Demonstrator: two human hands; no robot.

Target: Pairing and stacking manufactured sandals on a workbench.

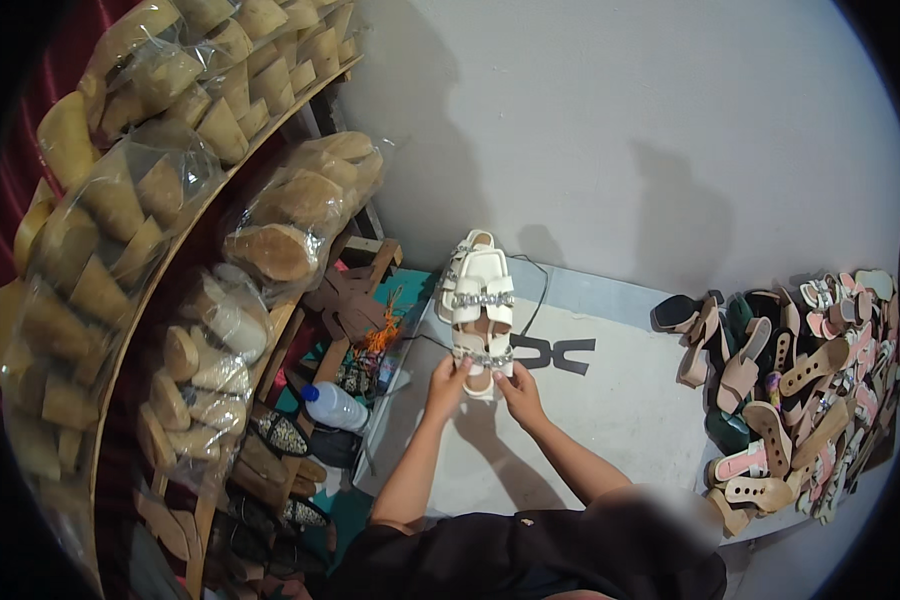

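A white sandal (486,268) with jewelled straps is held up in front of me, over the table. My left hand (447,387) grips its left side near the heel end, by the lower jewelled strap. At the same strap on the other side, my right hand (521,391) grips it too. Just behind it a second white sandal (447,285) shows in part; whether it is held or resting on something I cannot tell. Flat dark cut-out shapes (570,355) lie on the white tabletop (610,420), right of the sandals.
Shoes and soles form a large pile (770,390) at the table's right end. Left stand shelves with wooden shoe lasts (240,90), many bagged in clear plastic. A water bottle (334,407) and dark shoes (282,430) are by the table's left edge. A wall (590,120) rises behind.
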